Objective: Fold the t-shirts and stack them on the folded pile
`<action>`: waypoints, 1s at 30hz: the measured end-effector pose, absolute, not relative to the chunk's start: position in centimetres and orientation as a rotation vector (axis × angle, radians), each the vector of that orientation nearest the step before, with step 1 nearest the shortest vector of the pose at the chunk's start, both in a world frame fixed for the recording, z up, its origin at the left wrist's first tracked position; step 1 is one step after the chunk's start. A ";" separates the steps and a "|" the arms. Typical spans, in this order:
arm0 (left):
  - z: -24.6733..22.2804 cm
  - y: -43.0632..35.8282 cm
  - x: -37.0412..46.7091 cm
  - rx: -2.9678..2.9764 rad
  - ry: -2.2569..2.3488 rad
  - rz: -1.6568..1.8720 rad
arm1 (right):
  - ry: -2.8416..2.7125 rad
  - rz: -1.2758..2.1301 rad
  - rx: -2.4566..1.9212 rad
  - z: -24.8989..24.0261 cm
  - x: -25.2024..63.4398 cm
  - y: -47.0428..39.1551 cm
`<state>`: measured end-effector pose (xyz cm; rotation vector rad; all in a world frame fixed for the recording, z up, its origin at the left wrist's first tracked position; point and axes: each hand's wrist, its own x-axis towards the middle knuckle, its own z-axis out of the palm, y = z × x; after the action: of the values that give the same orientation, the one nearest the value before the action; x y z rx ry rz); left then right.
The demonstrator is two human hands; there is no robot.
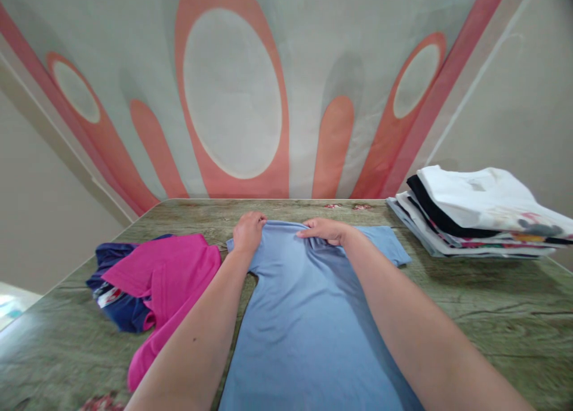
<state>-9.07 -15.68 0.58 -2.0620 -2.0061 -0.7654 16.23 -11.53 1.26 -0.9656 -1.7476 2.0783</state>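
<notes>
A light blue T-shirt (pixel 308 327) lies spread on the wooden table, its body running down toward me. My left hand (pixel 249 232) pinches the shirt's far edge on the left, near the collar. On the right of that edge, my right hand (pixel 326 229) grips the cloth between thumb and fingers, and folds gather beneath it. The fabric is pulled fairly straight between the two hands. One short sleeve sticks out to the right past my right wrist; the left sleeve is mostly hidden behind my left hand and forearm.
Left of my forearm lies a crumpled pink garment (pixel 179 274) over a dark blue garment (pixel 120 309). A stack of folded shirts (pixel 478 202), white on top, stands at the right. The wood-patterned table (pixel 505 309) meets a wall with a printed hanging (pixel 304 71) behind it.
</notes>
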 end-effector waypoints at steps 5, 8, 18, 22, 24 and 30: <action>0.5 -15.6 -9.2 -2.052 -2.014 -0.772 | -1.658 2.168 -0.915 1.1 16.4 -11.5; 0.4 -15.5 -9.2 -2.056 -2.000 -0.788 | -1.845 2.241 -0.919 1.9 17.0 -11.9; 0.3 -15.1 -9.6 -2.109 -2.049 -0.957 | -1.701 2.346 -0.742 1.4 16.0 -12.4; 0.2 -14.7 -10.8 -2.226 -2.249 -0.913 | -1.772 2.262 -0.712 1.7 16.1 -12.5; 0.6 -14.7 -11.7 -2.324 -2.340 -0.797 | -1.752 2.176 -0.713 1.9 16.2 -12.5; 1.7 -14.9 -13.4 -2.373 -2.569 -0.984 | -1.660 2.033 -0.778 1.7 16.6 -12.1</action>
<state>-13.41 -14.94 1.69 -2.3728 -2.5687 -0.9843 16.56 -12.06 1.71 -0.7783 -1.6603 2.0330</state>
